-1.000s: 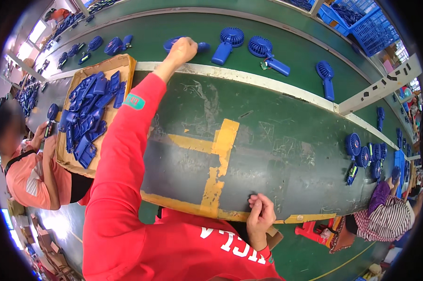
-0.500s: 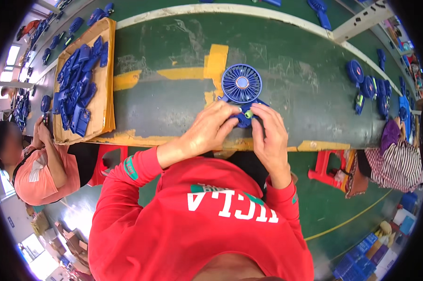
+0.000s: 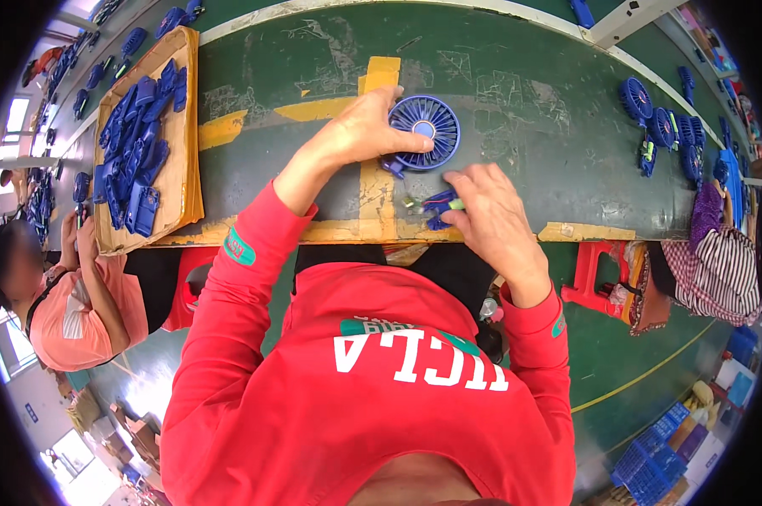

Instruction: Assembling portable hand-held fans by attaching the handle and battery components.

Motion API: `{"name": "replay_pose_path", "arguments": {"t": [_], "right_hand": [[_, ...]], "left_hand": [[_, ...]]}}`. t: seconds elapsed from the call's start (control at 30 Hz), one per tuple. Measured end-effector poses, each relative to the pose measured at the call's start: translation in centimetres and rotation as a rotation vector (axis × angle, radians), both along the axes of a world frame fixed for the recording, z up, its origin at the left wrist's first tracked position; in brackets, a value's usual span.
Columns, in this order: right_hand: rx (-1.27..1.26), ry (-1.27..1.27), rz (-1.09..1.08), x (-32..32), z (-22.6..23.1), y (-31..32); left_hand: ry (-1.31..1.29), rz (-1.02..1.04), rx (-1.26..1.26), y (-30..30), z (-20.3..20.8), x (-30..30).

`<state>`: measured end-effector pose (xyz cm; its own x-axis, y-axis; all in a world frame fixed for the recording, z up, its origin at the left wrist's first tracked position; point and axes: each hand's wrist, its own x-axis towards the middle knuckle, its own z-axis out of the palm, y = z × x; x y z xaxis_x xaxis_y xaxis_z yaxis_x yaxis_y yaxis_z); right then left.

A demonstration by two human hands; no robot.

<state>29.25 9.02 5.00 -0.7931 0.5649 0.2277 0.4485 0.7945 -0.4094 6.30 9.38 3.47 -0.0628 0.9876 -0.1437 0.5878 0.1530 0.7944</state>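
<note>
A round blue fan head with radial grille bars and a pale hub is over the table in front of me. My left hand grips it, thumb laid across the grille by the hub and fingers at the left rim. Nearer the table's front edge, my right hand has its thumb and fingers closed on a blue handle piece with thin wires and a light green cylinder at the fingertips. A small pale green bit lies left of that piece, blurred. Whether wires join handle and fan head cannot be made out.
A shallow cardboard box full of blue plastic parts stands on the left. Several blue fans lie at the right. A metal rail runs behind the table. Co-workers sit at both sides; one wears an orange top.
My left hand has moved off the handle up onto the fan head. The handle piece, now in my right hand, is turned and apart from the fan head.
</note>
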Motion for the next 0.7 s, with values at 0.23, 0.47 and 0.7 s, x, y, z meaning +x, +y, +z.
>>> {"name": "replay_pose_path", "arguments": {"t": [0.23,0.47,0.7], "right_hand": [[-0.284,-0.156,-0.217,1.5,-1.0,-0.5],[-1.129,0.434,-0.485,1.7,-2.0,-0.8],[-1.518,0.697,-0.323,1.5,-3.3,-2.0]], "left_hand": [[-0.69,0.22,-0.004,-2.2,0.1,-1.3],[-0.812,0.257,0.069,-3.8,2.7,0.1],[-0.89,0.176,0.095,-5.2,6.6,1.9]]}}
